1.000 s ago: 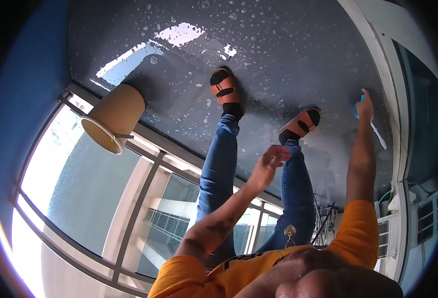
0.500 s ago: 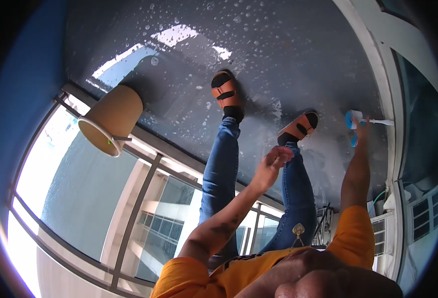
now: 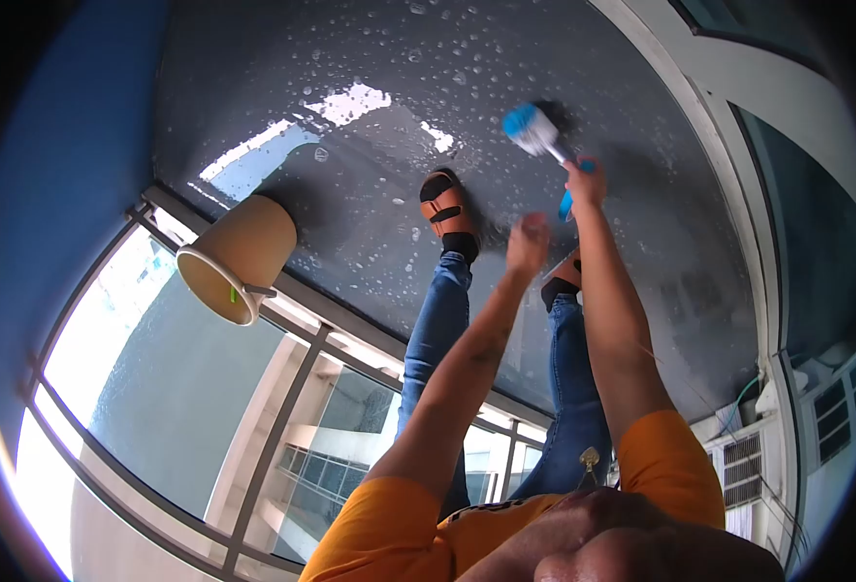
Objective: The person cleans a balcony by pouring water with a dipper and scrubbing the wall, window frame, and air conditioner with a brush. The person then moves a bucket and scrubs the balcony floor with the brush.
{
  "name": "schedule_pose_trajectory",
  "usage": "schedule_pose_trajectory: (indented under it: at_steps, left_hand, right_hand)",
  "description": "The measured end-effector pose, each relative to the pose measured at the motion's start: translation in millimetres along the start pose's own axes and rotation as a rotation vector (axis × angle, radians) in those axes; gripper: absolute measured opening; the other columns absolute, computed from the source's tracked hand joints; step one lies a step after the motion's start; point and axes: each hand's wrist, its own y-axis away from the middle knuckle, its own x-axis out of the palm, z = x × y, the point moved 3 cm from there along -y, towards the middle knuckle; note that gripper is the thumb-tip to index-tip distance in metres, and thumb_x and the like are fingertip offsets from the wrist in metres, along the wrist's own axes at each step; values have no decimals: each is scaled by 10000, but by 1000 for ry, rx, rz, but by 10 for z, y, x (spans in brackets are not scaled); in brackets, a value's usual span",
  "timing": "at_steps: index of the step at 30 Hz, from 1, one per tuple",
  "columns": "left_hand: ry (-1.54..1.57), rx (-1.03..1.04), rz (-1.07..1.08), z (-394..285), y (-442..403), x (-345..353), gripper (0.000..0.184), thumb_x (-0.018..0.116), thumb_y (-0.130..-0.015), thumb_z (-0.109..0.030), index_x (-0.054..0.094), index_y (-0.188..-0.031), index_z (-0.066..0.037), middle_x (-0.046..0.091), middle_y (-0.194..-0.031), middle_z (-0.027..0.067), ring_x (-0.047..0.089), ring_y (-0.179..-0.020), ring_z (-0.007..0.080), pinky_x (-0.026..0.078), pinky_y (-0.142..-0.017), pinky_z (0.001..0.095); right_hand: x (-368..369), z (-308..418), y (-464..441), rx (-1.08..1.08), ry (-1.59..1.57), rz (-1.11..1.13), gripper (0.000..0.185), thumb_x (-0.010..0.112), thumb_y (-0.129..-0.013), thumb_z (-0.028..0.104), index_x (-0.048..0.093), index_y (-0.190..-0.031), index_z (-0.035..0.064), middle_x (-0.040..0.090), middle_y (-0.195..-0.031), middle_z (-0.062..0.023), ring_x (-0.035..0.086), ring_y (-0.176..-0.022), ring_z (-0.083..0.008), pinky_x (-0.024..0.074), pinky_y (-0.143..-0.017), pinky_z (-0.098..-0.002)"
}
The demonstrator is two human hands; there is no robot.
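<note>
My right hand (image 3: pixel 586 184) is closed on a brush (image 3: pixel 534 131) with a blue back, white bristles and a white handle. The brush head is beyond my hand, over the wet dark floor (image 3: pixel 389 213). A blue piece (image 3: pixel 565 206) shows below the fingers; I cannot tell whether it belongs to the brush. Nearer my body and to the left, my left hand (image 3: pixel 528 242) is raised between my legs, close to the right wrist. Its fingers are smeared by motion, and nothing shows in it.
A beige bucket (image 3: pixel 243 242) leans at the left beside the window frame (image 3: pixel 277 436), its mouth towards me. My sandalled feet (image 3: pixel 444 206) stand on the floor, which has water and foam spots. A pale ledge (image 3: pixel 728 145) curves along the right.
My right hand has moved left and forward from the right side, carrying the brush in front of my feet. My left hand has moved forward from near my knee.
</note>
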Motion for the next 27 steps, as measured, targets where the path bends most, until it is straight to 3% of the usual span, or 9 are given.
schedule_pose_trajectory:
  at_steps: [1,3,8,12,17,22,24,25,27]
  left_hand:
    - [0,-7,20,-8,-90,-2,266,537,-809,-229,580,-988,-37,599,-995,184,575,-947,306,443,-814,365]
    - [-102,84,-34,-22,-196,-74,262,528,-796,-204,581,-1000,-49,586,-999,173,571,-930,314,437,-821,373]
    - [-211,71,-65,127,-327,-240,318,560,-757,-186,532,-1046,-57,510,-1036,184,535,-940,333,421,-829,401]
    - [-399,409,-525,62,-796,-555,437,629,-703,-170,448,-1075,-31,442,-1025,209,442,-975,391,375,-836,465]
    - [-699,169,-566,-175,-1644,-729,675,690,-663,-389,409,-1207,-104,469,-1128,149,450,-1064,348,379,-883,448]
    - [-846,245,-525,-371,-1795,-851,352,552,-820,-365,539,-1029,-81,562,-1002,125,526,-962,285,439,-778,419]
    - [24,294,-141,-470,-1765,-898,254,454,-901,-334,462,-863,-82,524,-740,46,527,-665,193,440,-585,319]
    - [17,292,-143,-594,-1638,-924,254,454,-901,-334,462,-863,-82,524,-740,46,527,-665,193,440,-585,319]
    - [748,272,-5,-823,-1323,-895,248,361,-949,-316,364,-808,-111,376,-602,-14,365,-482,103,346,-451,235]
  right_hand:
    - [-50,-45,-25,12,7,-17,435,739,-657,239,549,-998,46,565,-861,-130,597,-636,-216,483,-539,-345]
    - [-98,97,-10,-622,664,-273,492,746,-650,271,540,-1055,83,549,-987,-150,604,-816,-263,504,-660,-370]
    - [129,-5,-16,-233,951,84,521,714,-662,395,548,-1048,87,596,-1026,-142,567,-958,-285,475,-786,-368]
    - [640,-281,48,-363,683,130,505,714,-652,381,574,-1032,80,611,-992,-154,585,-923,-310,481,-758,-369]
    - [771,-423,291,-244,468,476,491,712,-656,278,574,-1071,57,625,-929,-174,612,-833,-305,481,-727,-347]
    - [537,-218,809,44,-238,803,489,644,-754,138,488,-1213,79,580,-847,-77,585,-751,-154,489,-639,-288]
    - [446,-119,984,-11,-202,797,484,632,-769,131,477,-1226,88,567,-861,-64,580,-730,-140,484,-619,-272]
    - [411,-84,1063,-70,-165,788,481,620,-784,124,465,-1238,96,554,-876,-50,574,-709,-127,479,-599,-256]
    - [352,-16,1186,-52,-185,805,483,621,-784,130,464,-1239,97,551,-896,-56,570,-685,-122,476,-592,-250]
